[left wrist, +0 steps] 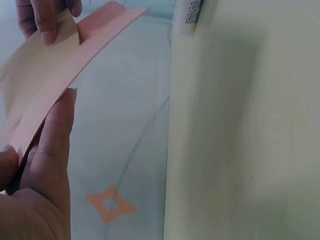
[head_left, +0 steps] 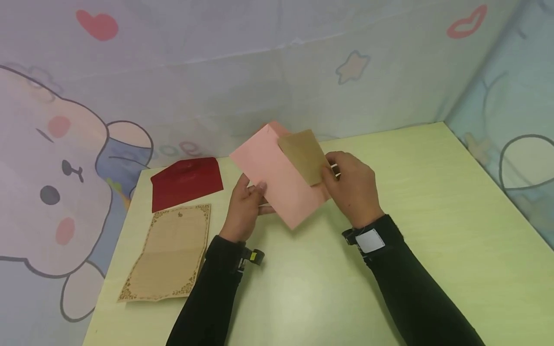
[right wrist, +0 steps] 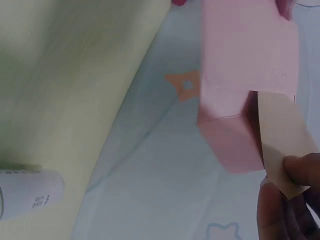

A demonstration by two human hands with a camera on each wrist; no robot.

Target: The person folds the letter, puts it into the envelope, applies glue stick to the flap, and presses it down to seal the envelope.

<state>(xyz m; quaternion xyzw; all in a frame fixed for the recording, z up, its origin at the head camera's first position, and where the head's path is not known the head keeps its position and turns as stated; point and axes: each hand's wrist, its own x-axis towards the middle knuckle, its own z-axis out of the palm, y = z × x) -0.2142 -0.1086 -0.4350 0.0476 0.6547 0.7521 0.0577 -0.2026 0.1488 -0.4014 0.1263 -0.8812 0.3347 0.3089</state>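
My left hand [head_left: 243, 211] grips a pink envelope [head_left: 277, 175], thumb on its front face and fingers behind. The envelope is held tilted above the table, its flap [right wrist: 232, 145] folded open in the right wrist view. My right hand [head_left: 355, 187] pinches a folded tan paper [head_left: 305, 156] between thumb and fingers. One end of this paper sits inside the envelope's mouth, and the rest sticks out toward the right hand. In the left wrist view, the tan paper [left wrist: 37, 72] lies along the envelope's edge, with right-hand fingertips on its upper end.
A red envelope [head_left: 188, 185] lies at the table's back left corner. In front of it is a creased tan letter sheet [head_left: 169, 254] with an ornate border. A white cylindrical container [right wrist: 30, 192] shows on the table in both wrist views. A printed cloth backdrop [head_left: 242, 86] hangs behind the table.
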